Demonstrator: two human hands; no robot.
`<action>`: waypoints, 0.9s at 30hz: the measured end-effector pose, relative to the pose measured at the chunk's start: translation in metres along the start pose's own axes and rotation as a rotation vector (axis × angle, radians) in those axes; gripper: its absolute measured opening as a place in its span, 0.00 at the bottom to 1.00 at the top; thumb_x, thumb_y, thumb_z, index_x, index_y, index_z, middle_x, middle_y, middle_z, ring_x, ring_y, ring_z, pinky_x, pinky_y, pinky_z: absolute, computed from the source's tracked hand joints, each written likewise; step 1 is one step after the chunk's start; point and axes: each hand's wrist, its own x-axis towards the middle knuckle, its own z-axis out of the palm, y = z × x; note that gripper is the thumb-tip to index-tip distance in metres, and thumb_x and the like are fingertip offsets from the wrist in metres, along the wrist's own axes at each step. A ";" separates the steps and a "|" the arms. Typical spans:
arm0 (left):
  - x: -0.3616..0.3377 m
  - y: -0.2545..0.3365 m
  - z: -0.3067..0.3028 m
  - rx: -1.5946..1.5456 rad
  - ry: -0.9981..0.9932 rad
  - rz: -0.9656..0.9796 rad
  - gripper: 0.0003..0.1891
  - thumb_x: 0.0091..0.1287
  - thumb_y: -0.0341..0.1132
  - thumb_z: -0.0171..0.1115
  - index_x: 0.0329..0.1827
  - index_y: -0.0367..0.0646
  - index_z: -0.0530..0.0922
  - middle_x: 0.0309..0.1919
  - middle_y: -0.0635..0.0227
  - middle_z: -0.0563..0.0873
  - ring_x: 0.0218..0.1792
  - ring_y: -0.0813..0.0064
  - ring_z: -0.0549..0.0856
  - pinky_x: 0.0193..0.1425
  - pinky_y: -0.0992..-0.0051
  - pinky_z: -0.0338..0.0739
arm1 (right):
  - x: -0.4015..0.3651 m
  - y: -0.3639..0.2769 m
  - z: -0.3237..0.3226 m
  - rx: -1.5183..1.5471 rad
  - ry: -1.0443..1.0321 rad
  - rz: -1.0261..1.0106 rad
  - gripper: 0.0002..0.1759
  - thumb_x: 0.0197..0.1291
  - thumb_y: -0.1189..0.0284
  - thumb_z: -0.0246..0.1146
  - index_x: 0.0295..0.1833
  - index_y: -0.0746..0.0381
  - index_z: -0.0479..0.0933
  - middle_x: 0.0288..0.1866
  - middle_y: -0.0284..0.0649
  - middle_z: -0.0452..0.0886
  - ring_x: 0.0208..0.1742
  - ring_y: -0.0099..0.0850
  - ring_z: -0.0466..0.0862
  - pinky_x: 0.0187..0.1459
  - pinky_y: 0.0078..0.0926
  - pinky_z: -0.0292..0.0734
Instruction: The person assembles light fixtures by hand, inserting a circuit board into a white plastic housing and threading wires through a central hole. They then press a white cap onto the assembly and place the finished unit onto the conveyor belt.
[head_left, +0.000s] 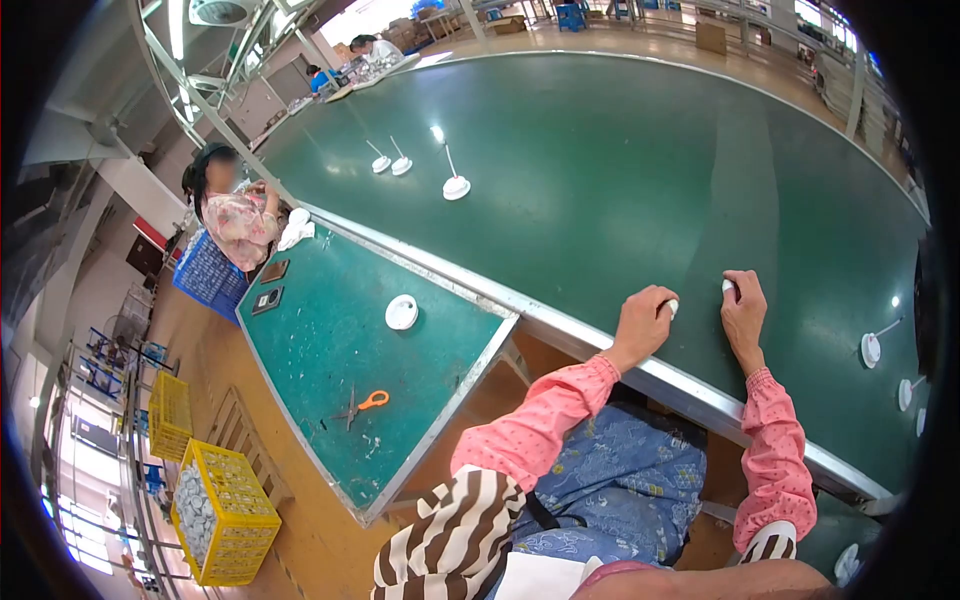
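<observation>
Over the near edge of the green conveyor belt (580, 150), my left hand (645, 322) is closed, with a white covering on a fingertip; anything inside it is hidden. To its right, my right hand (743, 308) is also closed above the belt, with white on one finger, and its contents cannot be made out. The two hands are apart. A white round part with a stem (871, 349) lies on the belt to the right of my right hand. Farther off on the belt is another white stemmed part (456, 187).
A green side table (350, 290) holds a white round part (401, 312) and orange-handled scissors (374, 400). A person (238, 215) sits at its far end. Yellow crates (240, 520) stand on the floor at left. A metal rail (420, 258) edges the belt.
</observation>
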 end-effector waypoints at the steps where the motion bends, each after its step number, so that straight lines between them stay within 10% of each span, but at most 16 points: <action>1: 0.005 0.004 0.002 0.014 -0.018 -0.020 0.08 0.66 0.28 0.60 0.42 0.38 0.86 0.35 0.56 0.87 0.35 0.59 0.87 0.41 0.65 0.79 | 0.005 0.001 0.005 0.029 0.026 -0.011 0.10 0.62 0.83 0.59 0.47 0.63 0.80 0.39 0.43 0.79 0.36 0.40 0.81 0.40 0.33 0.76; 12: 0.006 0.006 0.003 -0.064 -0.056 -0.165 0.07 0.67 0.28 0.62 0.43 0.36 0.86 0.28 0.63 0.87 0.28 0.76 0.84 0.36 0.74 0.78 | 0.013 -0.008 0.001 0.214 0.017 0.064 0.08 0.67 0.79 0.61 0.50 0.63 0.81 0.37 0.38 0.77 0.32 0.29 0.76 0.37 0.27 0.73; 27: -0.003 0.018 -0.002 -0.006 0.000 -0.101 0.07 0.68 0.31 0.64 0.40 0.36 0.85 0.31 0.55 0.86 0.30 0.57 0.85 0.38 0.65 0.78 | 0.003 -0.009 0.005 0.189 -0.053 0.047 0.06 0.66 0.78 0.62 0.46 0.64 0.80 0.34 0.41 0.77 0.31 0.34 0.77 0.36 0.31 0.73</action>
